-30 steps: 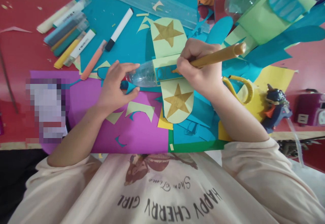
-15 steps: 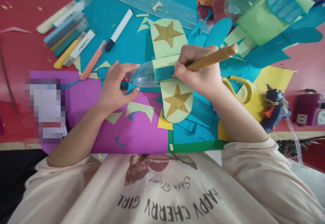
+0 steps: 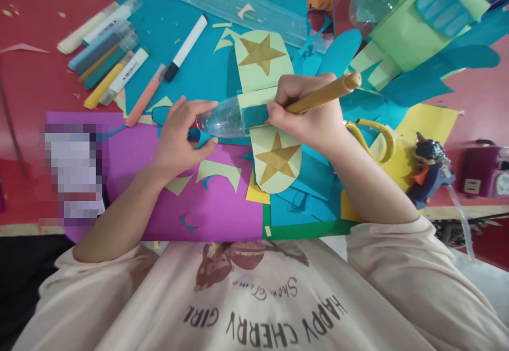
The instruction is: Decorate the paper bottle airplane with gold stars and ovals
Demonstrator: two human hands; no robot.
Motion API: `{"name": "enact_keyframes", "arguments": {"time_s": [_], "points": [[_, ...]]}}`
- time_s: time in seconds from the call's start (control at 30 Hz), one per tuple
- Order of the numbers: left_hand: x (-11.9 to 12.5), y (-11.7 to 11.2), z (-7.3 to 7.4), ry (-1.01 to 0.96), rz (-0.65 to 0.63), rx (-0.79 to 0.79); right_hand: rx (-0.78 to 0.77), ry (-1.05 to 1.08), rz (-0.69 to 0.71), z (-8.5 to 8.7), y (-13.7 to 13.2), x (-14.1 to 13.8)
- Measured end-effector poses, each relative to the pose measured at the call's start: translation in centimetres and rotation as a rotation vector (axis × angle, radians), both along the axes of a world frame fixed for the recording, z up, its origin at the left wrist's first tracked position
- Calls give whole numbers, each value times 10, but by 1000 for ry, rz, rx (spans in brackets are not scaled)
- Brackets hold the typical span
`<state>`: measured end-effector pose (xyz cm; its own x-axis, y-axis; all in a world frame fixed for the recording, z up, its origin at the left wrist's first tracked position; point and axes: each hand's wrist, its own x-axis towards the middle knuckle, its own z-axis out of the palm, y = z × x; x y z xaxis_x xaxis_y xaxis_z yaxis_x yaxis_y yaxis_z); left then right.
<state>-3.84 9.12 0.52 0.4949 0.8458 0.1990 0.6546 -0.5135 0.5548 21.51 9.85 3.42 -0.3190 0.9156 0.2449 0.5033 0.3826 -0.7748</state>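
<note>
A clear plastic bottle [image 3: 228,117] lies on its side, wrapped in pale yellow-green paper. Two rounded paper flaps stick out from it: an upper wing [image 3: 262,56] and a lower wing [image 3: 277,163], each bearing a brown-gold star. My left hand [image 3: 178,133] curves around the bottle's left end, thumb on the near side and fingers on the far side. In my right hand [image 3: 306,104] is an ochre marker [image 3: 328,94], its tip down at a blue paper strip [image 3: 252,116] on the wrapping, where rounded outlines are drawn. My fingers partly cover the strip's right end.
Several markers [image 3: 113,56] lie at the upper left, and a white one with a black cap [image 3: 186,47] is on blue paper. At right are yellow-handled scissors [image 3: 387,141] and a glue gun [image 3: 431,165]. Another bottle craft [image 3: 413,33] stands behind. Paper scraps [image 3: 218,175] litter purple paper.
My right hand and the marker have shifted slightly left along the blue strip. My left hand and the bottle have stayed in place.
</note>
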Motion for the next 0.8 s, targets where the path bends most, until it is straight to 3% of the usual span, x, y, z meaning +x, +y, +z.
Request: {"name": "enact_keyframes", "arguments": {"time_s": [0.27, 0.4, 0.6, 0.8], "points": [[-1, 1, 0, -13, 16, -25, 17, 403, -47, 13, 0, -3], [-4, 4, 0, -69, 46, 5, -3, 502, -124, 16, 0, -1], [-7, 7, 3, -85, 79, 43, -44, 384, -93, 15, -2, 0], [-8, 5, -3, -70, 25, 140, -61, 291, -124, 7, -5, 5]]}}
